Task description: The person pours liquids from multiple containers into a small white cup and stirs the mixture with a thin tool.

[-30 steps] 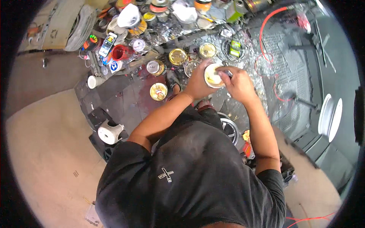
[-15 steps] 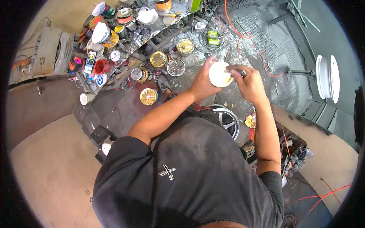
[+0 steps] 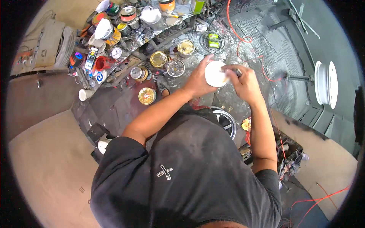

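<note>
A white cup (image 3: 214, 75) is held up in front of me, its open top facing upward and pale contents inside. Round its left side wraps my left hand (image 3: 199, 81), which is closed on it. My right hand (image 3: 245, 84) is pinched over the cup's right rim on a small dark stick-like tool (image 3: 238, 72). Only the tool's upper end shows; the rest is hidden by the fingers or smeared by motion, so its exact kind is unclear. Below the cup, a spoked wheel (image 3: 230, 123) is partly covered by my body.
A cluttered bench (image 3: 146, 36) at the upper left bears tins, cups and a phone (image 3: 91, 58). Several open-topped tins, one a gold tin (image 3: 147, 96), stand on the floor. A white wheel rim (image 3: 321, 83) hangs on a stand at the right. A red hose (image 3: 237, 36) trails behind.
The cup and both hands have shifted slightly left in view. My right hand has moved a little at the rim, and its fingertips are now blurred. Both hands keep their holds.
</note>
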### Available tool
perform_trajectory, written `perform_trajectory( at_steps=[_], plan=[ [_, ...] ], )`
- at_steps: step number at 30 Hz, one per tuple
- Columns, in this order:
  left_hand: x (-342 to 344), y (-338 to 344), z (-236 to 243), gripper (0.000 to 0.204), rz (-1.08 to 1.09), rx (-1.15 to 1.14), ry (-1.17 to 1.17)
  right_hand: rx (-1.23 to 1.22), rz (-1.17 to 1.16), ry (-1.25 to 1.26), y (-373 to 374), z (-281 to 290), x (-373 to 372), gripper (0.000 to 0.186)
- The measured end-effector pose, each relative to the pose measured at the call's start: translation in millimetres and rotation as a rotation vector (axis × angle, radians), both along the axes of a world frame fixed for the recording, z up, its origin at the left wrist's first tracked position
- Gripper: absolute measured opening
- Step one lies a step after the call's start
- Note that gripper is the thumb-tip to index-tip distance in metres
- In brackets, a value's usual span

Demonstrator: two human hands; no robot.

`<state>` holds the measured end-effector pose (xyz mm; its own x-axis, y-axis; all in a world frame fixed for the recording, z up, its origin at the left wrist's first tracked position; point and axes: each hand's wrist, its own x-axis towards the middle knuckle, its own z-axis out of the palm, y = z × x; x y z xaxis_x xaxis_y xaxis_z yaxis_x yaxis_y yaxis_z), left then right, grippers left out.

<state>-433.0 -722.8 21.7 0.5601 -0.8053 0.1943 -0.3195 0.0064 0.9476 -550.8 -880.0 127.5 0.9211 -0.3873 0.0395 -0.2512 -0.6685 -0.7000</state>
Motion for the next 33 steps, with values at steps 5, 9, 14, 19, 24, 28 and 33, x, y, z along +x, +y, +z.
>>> perform_trajectory(
  at_steps=[5,9,14,19,24,28,33],
  plan=[
    [-0.2,10.8,0.0,0.110,0.057,0.049,-0.050,-0.140,-0.050,0.153,-3.8,7.1,7.0,0.024],
    [4.4,17.1,-7.3,0.109,0.098,0.014,0.045,0.122,0.104,0.206,8.3,2.7,11.4,0.021],
    [9.7,30.6,-15.4,0.112,0.116,0.031,0.071,0.043,0.075,0.175,17.8,-4.1,35.3,0.019],
    [35.9,59.3,-35.0,0.114,0.205,0.027,0.220,0.035,0.187,0.358,36.0,0.6,81.7,0.018],
    [83.2,87.7,-40.5,0.113,0.210,0.039,0.119,0.162,0.531,0.265,49.3,-2.3,134.5,0.018],
    [116.9,105.5,-43.3,0.110,0.250,0.017,0.079,0.052,0.461,0.141,48.8,4.9,180.6,0.017],
    [157.4,109.9,-37.6,0.108,0.359,0.085,0.036,0.107,0.354,0.262,78.1,-11.6,209.9,0.015]
  ],
)
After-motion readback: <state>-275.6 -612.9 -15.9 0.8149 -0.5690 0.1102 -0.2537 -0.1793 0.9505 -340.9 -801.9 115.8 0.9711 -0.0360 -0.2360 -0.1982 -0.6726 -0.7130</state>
